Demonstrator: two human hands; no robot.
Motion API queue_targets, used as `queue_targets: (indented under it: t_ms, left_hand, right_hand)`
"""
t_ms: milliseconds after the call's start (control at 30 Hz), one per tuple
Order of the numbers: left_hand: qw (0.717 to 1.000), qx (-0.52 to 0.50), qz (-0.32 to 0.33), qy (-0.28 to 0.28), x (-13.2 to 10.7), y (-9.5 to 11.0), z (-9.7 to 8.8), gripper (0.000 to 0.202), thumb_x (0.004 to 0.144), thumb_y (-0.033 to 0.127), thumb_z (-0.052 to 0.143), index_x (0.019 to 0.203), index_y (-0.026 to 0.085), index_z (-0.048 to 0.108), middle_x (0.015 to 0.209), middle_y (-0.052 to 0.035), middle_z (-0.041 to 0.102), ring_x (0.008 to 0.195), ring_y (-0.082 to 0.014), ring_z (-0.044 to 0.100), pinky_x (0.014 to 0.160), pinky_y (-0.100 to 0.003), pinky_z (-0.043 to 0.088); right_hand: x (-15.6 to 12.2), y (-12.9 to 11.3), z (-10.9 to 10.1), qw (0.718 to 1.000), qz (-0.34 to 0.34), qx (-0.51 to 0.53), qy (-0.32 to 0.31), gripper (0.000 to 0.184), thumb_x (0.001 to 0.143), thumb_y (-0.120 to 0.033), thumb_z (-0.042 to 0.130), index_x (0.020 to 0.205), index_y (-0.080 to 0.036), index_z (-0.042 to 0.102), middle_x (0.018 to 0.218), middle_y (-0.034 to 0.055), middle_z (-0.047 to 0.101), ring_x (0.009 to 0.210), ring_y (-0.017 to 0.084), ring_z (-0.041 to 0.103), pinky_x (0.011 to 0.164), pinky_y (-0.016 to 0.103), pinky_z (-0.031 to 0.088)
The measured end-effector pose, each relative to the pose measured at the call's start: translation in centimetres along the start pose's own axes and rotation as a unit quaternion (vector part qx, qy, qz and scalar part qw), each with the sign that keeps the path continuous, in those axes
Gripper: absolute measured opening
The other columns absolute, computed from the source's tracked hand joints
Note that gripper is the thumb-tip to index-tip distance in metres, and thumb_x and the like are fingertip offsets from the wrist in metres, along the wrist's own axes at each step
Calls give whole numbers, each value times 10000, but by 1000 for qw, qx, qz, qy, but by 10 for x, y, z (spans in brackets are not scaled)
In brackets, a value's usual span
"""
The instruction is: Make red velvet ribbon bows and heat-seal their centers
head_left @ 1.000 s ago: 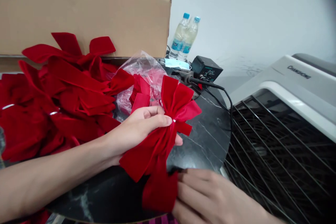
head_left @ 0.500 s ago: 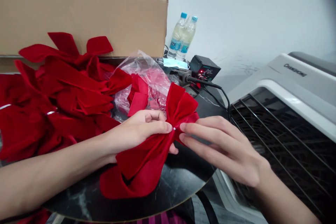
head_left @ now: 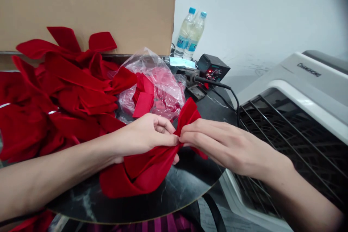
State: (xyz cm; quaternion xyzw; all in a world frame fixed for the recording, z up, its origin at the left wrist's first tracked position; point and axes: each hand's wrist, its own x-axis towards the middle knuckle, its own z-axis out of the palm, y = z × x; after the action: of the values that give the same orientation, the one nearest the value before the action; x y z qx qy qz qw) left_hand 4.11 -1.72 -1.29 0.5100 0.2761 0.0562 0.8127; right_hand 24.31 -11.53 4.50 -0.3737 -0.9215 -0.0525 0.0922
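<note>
A red velvet bow [head_left: 148, 174] is held between my two hands over the front of a black marbled table [head_left: 130, 208]. My left hand [head_left: 152, 136] is closed on its gathered middle, thumb on top and a fingertip showing underneath. From the right, my right hand [head_left: 214, 143] pinches the same middle, its fingertips meeting the left thumb and covering the knot. One end of the bow rises behind my right fingers, while the wide loop hangs toward me. Left of the hands lies a heap of red velvet bows [head_left: 73, 94], some with silvery ties.
Behind the hands sits a clear plastic bag [head_left: 165, 83] with red ribbon pieces [head_left: 144, 103]. Farther back are two bottles [head_left: 194, 36], a blue face mask [head_left: 182, 62], a black control box [head_left: 213, 68] with a cable, and a cardboard box [head_left: 108, 11]. An air cooler [head_left: 293, 116] stands at right.
My right hand has moved left onto the knot, and its fingers now close over the bow's middle. The silvery spot seen there before is covered. The whole view has shifted slightly.
</note>
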Motion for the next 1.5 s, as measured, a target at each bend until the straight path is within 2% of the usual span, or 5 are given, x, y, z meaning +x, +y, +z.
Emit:
queue_targets:
  t_ms: [133,267,567,1333,1500]
  left_hand:
    - [999,51,7,3,-2,1,-1,199,790,238,786,915,164,650,744,-66,784,752,-240,788,745,-302,597]
    - [999,11,25,17,-2,2,0,636,743,186,825,1248,274,448,679,53,697,739,-301,797,731,-399,614]
    - [989,116,85,17,-3,2,-6,663,757,183,799,1296,297,431,775,27,699,649,-161,729,590,-197,498]
    - [962,245,114,49,-9,6,-8,604,788,346,822,1317,337,530,792,43,703,772,-183,730,737,-277,583]
    - [951,283,98,77,-6,9,-5,256,704,289,845,919,173,769,648,14,671,605,-150,622,546,-229,463]
  right_hand:
    - [-1,1,3,999,22,10,-33,282,1074,-135,363,1137,-136,638,1294,149,674,1039,177,708,853,299,602]
    - [1,4,9,992,44,107,-52,182,1070,-183,442,1095,-143,618,1137,117,720,990,173,709,851,296,588]
    - [7,0,10,980,122,158,-28,143,1043,-223,507,1055,-167,638,975,76,733,819,160,703,731,258,542]
    - [19,0,10,924,244,289,-54,145,945,-189,662,970,-231,799,875,-52,790,700,82,689,683,203,456]
    - [22,0,13,940,217,260,-35,191,906,-110,663,967,-231,798,841,-44,780,675,101,687,656,218,475]
